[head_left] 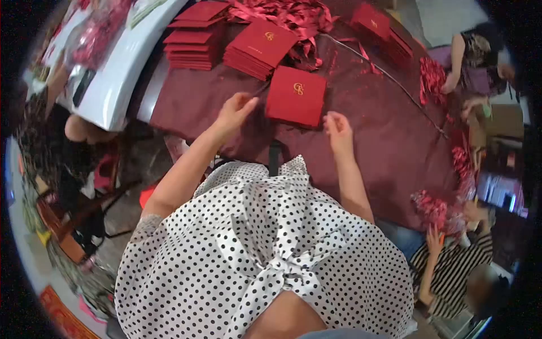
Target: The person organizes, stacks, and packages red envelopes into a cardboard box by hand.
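And here the left hand and right hand, half-curled, apparently empty, flank the square red gold-lettered card stack on the maroon cloth-covered counter; one uneven nudge could skew it into the matching red pile behind-left of it.

red card stack w/ gold print, L hand & R hand nr its sides, maroon cloth under
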Demonstrator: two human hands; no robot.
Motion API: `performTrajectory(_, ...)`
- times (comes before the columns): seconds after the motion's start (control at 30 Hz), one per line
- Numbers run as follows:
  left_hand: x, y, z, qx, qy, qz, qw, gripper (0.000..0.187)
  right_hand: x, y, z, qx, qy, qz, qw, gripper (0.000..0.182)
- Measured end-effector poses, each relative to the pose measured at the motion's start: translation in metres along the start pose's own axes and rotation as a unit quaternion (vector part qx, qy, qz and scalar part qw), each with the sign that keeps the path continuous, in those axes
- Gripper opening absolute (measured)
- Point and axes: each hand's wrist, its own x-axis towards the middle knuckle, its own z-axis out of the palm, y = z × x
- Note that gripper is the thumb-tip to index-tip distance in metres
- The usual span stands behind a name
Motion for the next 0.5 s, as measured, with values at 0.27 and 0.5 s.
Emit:
performTrajectory(0.27,0.055,-0.005,-0.027,-0.101,0.096,-0.14,0.98,0.051,0.062,-0.092,0.045,0.0,0.083,-0.095,0.992,0.037)
performTrajectory(0.5,0.093,0.027,-0.075,0.268,0.096,0.34,0.896,0.054,0.192,-0.135,0.143,-0.299,-0.007,-0.182,0.937,0.074)
